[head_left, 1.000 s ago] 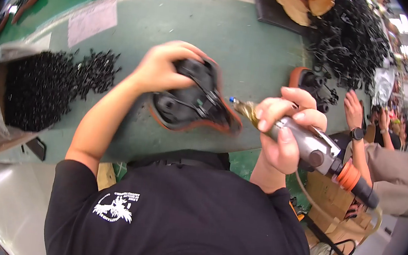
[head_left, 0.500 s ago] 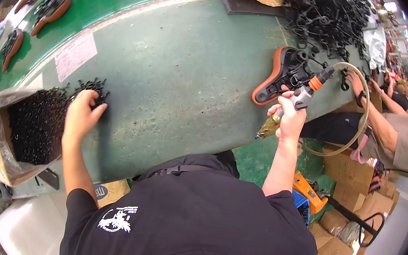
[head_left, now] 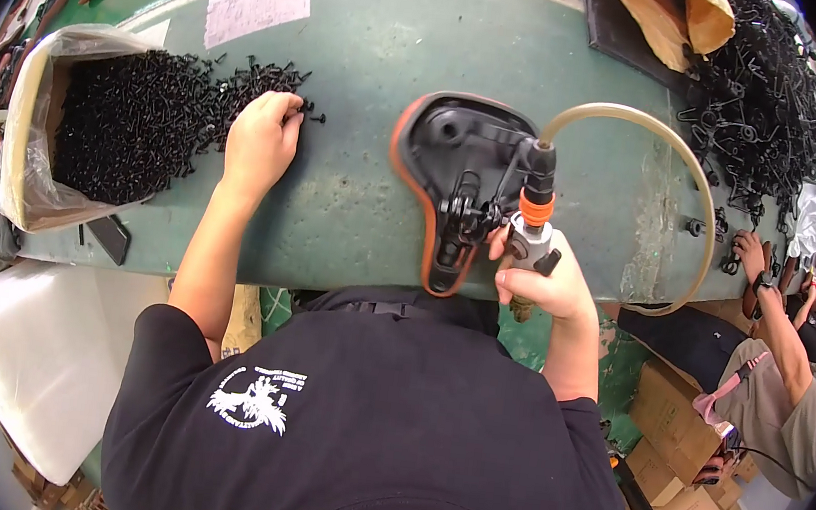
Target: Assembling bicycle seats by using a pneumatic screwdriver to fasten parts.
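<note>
An upside-down bicycle saddle (head_left: 467, 136), black with an orange-brown rim, lies on the table in front of me, slightly blurred. My right hand (head_left: 551, 276) is wrapped around an air screwdriver (head_left: 531, 231) with an orange collar and a pale hose. Its fingertips reach the metal clamp (head_left: 468, 217) under the saddle; whether they grip it, I cannot tell. At the right end of a spilled heap of black screws (head_left: 235, 94), my left hand (head_left: 265, 143) has its fingers curled together. Loose screws lie by its fingertips; what is inside the pinch is hidden.
A plastic-lined box (head_left: 28, 126) on its side spills the screws. Black wire-like metal parts (head_left: 756, 113) are piled at the far right beside a brown paper bag (head_left: 671, 23). The hose (head_left: 707, 239) arches over the table's right side. A co-worker's hand (head_left: 750, 254) works there.
The saddle has come left and toward me across the table, with my right hand and the screwdriver beside it. My left hand stays at the screw heap, its fingers now drawn together. The whole view has shifted.
</note>
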{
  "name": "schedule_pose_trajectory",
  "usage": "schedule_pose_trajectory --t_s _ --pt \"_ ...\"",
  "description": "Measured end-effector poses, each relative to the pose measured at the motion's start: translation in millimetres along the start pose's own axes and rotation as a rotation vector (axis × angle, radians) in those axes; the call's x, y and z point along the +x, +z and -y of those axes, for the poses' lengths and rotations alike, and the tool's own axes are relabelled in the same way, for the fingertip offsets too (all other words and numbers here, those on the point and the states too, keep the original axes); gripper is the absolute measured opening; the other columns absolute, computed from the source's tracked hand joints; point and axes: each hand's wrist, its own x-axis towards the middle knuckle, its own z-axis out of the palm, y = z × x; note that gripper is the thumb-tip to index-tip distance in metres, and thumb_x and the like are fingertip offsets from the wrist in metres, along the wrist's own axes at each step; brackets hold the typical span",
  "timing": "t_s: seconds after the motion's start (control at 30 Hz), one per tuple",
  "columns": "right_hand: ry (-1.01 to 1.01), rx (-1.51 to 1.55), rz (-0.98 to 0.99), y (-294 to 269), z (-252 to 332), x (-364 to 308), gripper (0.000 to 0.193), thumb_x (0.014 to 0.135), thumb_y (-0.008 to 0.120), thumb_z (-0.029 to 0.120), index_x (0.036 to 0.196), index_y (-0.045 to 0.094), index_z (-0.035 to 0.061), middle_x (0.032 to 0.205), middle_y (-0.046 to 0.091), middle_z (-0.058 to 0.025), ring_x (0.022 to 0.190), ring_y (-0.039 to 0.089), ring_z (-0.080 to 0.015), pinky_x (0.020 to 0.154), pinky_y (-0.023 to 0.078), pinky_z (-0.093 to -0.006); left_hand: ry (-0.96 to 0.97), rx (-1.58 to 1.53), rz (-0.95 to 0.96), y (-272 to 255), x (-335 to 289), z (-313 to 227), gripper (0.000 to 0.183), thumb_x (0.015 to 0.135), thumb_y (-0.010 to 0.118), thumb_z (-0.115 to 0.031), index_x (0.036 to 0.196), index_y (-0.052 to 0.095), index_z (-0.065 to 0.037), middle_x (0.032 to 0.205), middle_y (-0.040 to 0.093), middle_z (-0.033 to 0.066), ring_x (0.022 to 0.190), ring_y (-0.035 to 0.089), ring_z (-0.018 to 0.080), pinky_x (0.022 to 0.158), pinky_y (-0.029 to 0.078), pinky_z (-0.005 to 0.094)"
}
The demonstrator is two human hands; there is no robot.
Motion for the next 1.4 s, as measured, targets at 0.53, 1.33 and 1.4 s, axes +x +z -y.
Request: schedule_pose_trajectory --t_s 0.53,1.33,1.4 --pt "-1.231 0.024 0.057 73.1 94.5 -6.3 0.049 0.105 0.066 0.012 0.15 0.048 0.0085 0.117 0.064 -0.0118 0.073 0.07 -0.0188 0.073 0.059 -0.0402 -0.295 -1.831 0.448 -12.5 -50.5 -135.4 0.02 0.109 0.067 0.002 0.128 0.072 0.002 0.114 0.073 0.0138 0.093 0.074 0.0207 0.086 0.062 0.0361" --pt "-1.33 -0.152 -0.008 71.4 88.3 2.4 0.039 0.096 0.065 -0.004 0.131 0.049 0.0065 0.116 0.065 -0.0204 0.08 0.071 -0.0243 0.08 0.062 -0.0476 0.465 -0.34 -0.202 -1.5 -22.9 -117.6 0.062 0.082 0.089 -0.012 0.137 0.067 0.004 0.133 0.068 0.0202 0.123 0.065 0.0356 0.104 0.054 0.0451" --pt "-1.323 -0.169 0.003 67.2 88.9 14.1 0.041 0.096 0.064 -0.004 0.134 0.05 0.0055 0.117 0.065 -0.0217 0.08 0.071 -0.0241 0.083 0.062 -0.0492 0.366 -0.303 -0.092 14.5 -20.1 -111.1 0.071 0.072 0.093 -0.012 0.137 0.066 0.0 0.129 0.068 0.0199 0.119 0.066 0.0377 0.103 0.056 0.0459"
